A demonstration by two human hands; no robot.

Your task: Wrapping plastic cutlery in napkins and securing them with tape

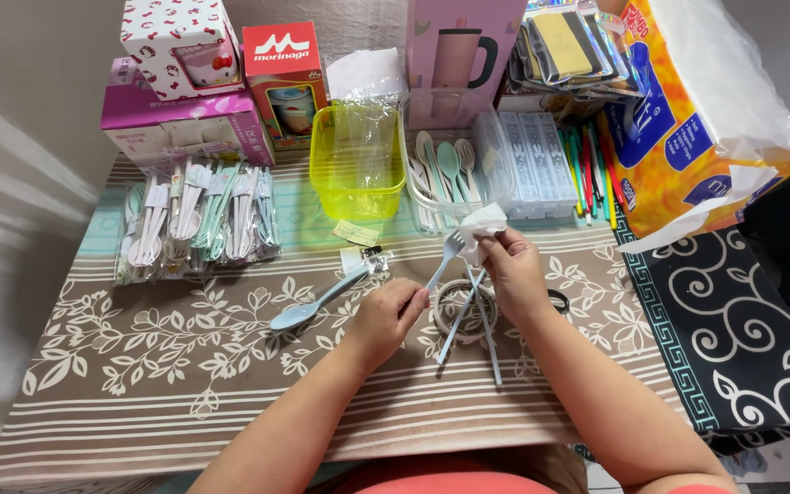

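Observation:
My left hand (384, 317) grips the handle end of a pale blue plastic fork (441, 265), which points up and to the right. My right hand (512, 270) pinches a crumpled white tissue (481, 223) against the fork's tines. A pale blue spoon (314, 303) lies on the patterned cloth just left of my left hand. A pair of pale chopsticks (484, 325) rests across a roll of clear tape (461, 311) below my hands.
A yellow plastic tub (356, 161) and a clear container (496, 155) with several utensils stand behind my hands. Bagged cutlery sets (196, 220) lie at the left, boxes (180, 119) at the back, and a large orange package (688, 119) at the right. The brown leaf-patterned tablecloth (185, 366) covers the table.

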